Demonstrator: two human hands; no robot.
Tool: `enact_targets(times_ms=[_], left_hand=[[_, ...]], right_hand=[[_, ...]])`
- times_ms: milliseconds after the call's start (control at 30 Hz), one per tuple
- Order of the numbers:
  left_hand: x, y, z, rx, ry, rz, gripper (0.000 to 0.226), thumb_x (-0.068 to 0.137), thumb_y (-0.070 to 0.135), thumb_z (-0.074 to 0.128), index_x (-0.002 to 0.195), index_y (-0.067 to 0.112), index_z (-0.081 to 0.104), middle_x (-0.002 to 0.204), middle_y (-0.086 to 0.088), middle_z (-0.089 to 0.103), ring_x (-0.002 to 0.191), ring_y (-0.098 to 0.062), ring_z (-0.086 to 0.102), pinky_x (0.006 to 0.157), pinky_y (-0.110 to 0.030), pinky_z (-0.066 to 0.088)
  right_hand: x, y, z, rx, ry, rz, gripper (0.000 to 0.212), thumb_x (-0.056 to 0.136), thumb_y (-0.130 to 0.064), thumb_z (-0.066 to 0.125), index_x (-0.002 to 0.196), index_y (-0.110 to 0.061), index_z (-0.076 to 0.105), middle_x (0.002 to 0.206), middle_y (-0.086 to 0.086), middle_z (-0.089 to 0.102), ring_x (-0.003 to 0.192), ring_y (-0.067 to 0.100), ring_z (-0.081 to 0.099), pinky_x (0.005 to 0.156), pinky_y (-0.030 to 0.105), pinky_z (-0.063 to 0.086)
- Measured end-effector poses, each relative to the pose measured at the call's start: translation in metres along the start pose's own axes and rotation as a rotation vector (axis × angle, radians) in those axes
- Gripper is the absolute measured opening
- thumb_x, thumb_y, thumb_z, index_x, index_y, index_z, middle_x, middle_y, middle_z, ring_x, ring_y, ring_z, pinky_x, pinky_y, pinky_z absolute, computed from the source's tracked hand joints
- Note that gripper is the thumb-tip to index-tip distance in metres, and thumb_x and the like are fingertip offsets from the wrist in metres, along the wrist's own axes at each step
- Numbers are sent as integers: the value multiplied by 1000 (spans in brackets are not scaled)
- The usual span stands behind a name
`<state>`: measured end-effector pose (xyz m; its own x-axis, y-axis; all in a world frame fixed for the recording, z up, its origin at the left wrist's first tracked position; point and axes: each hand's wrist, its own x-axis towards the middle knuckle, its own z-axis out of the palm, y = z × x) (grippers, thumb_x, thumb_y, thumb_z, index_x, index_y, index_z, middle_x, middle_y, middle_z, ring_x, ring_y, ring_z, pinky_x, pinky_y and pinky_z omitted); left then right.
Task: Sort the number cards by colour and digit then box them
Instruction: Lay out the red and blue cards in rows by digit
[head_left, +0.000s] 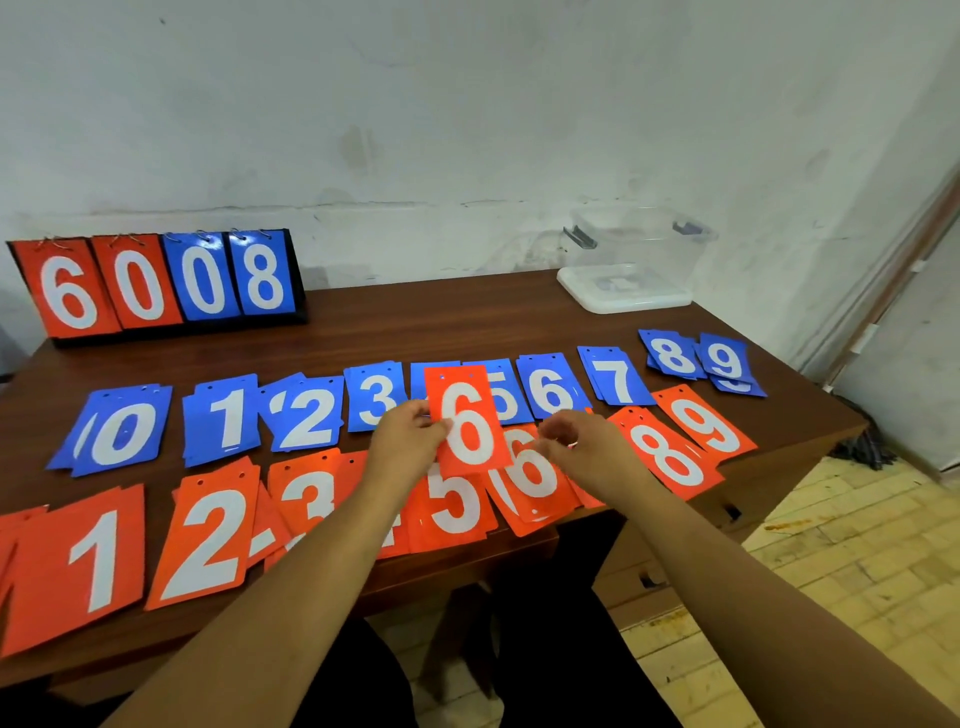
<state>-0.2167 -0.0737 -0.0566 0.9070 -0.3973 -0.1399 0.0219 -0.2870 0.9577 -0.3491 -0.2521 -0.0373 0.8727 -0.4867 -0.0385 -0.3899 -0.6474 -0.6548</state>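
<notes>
Number cards lie in two rows on a brown table (467, 322). The far row is blue piles from 0 (122, 428) to 9 (724, 361). The near row is red piles, with 1 (93, 556), 2 (208, 535), 5 (457, 506), 8 (667, 454) and 9 (706, 418) showing. My left hand (408, 441) pinches the left edge of a red 6 card (467, 421), held upright above the table. My right hand (582, 447) hovers over the red 6 pile (535, 480), fingers curled and blurred. My arms hide parts of the red 3 and 4 piles.
A flip scoreboard (161, 283) reading 6008 stands at the back left. A clear plastic box (641, 244) sits on its white lid (623, 293) at the back right corner. The table's right edge drops to a tiled floor (831, 561).
</notes>
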Motion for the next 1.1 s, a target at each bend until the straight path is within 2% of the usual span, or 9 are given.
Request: enact_targets(times_ms=[133, 200, 333, 533, 633, 767, 967, 1033, 1100], left_hand=[[8, -9, -11, 45, 98, -38, 42, 94, 23, 65, 133, 10, 57, 128, -8, 65, 107, -22, 67, 65, -23, 52], [10, -14, -12, 64, 120, -52, 46, 94, 24, 65, 136, 10, 54, 131, -9, 63, 112, -24, 65, 61, -21, 50], [13, -20, -12, 78, 128, -71, 45, 94, 25, 66, 136, 10, 54, 130, -9, 64, 111, -25, 65, 67, -26, 53], [15, -19, -16, 70, 171, -85, 38, 95, 26, 64, 130, 13, 58, 125, -8, 67, 106, -24, 68, 56, -21, 49], [15, -18, -16, 84, 164, -96, 34, 95, 27, 64, 126, 14, 60, 124, -7, 68, 105, -23, 68, 52, -18, 47], [14, -19, -17, 80, 163, -121, 31, 95, 27, 64, 123, 16, 60, 123, -7, 68, 104, -23, 68, 51, -20, 47], [16, -21, -16, 79, 175, -130, 33, 95, 28, 64, 125, 16, 58, 126, -8, 66, 107, -25, 68, 52, -21, 48], [17, -21, -15, 63, 169, -127, 32, 95, 28, 64, 124, 17, 59, 124, -7, 67, 105, -24, 68, 52, -21, 48], [18, -22, -15, 50, 168, -122, 31, 95, 28, 64, 123, 17, 59, 123, -7, 68, 102, -23, 69, 54, -23, 50]], right_hand=[[-15, 24, 6, -327, -324, -96, 75, 71, -59, 75, 137, -37, 46, 146, -15, 40, 133, 10, 39, 103, 33, 40], [-19, 31, 14, -458, -361, -179, 85, 74, -57, 74, 146, -36, 33, 155, -15, 28, 142, 11, 27, 112, 36, 31], [-19, 36, 20, -508, -270, -287, 65, 87, -45, 66, 145, -33, 39, 153, -14, 35, 142, 11, 28, 115, 35, 25], [-18, 37, 16, -364, -188, -330, 33, 96, -34, 57, 128, -30, 61, 138, -11, 56, 131, 7, 45, 110, 27, 33], [-17, 37, 16, -339, -134, -274, 31, 90, -33, 66, 121, -29, 67, 131, -13, 61, 125, 7, 50, 106, 27, 39], [-17, 31, 12, -385, -293, -256, 37, 90, -40, 64, 126, -30, 64, 138, -14, 55, 131, 9, 44, 109, 31, 35], [-15, 23, -3, -255, -329, -164, 36, 92, -41, 60, 125, -29, 65, 138, -9, 56, 128, 11, 49, 99, 24, 37], [-15, 20, -2, -267, -430, -136, 37, 91, -42, 61, 125, -29, 65, 140, -10, 54, 130, 11, 48, 104, 27, 38], [-15, 19, -1, -261, -420, -132, 33, 92, -41, 60, 123, -32, 66, 141, -10, 54, 131, 12, 47, 104, 28, 39]])
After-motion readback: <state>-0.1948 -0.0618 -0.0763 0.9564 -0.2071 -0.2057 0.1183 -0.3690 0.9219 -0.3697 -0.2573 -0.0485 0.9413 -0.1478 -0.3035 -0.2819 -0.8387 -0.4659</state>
